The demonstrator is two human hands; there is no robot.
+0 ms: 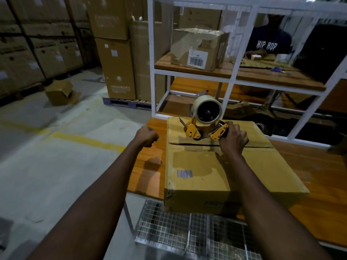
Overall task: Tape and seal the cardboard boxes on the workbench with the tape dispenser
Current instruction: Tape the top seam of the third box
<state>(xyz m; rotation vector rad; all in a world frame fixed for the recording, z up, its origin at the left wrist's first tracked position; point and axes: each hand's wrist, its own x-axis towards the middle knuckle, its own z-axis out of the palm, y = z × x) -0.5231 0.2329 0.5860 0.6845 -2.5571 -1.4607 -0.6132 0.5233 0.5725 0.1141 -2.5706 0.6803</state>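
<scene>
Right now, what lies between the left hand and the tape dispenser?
In the head view, only a bare strip of workbench and the left edge of the box lie between the left hand and the tape dispenser.

Atop box (pixel 206 166) sits dispenser (pixel 205 119), box on bench (pixel 309 166) — rack (pixel 187 73) behind w/ 2nd box (pixel 199 49) in it.

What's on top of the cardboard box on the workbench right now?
A yellow tape dispenser stands on the cardboard box at its flap seam, gripped by the right hand. A blue barcode label also shows. The seam stretch beneath dispenser and hand is covered.
</scene>
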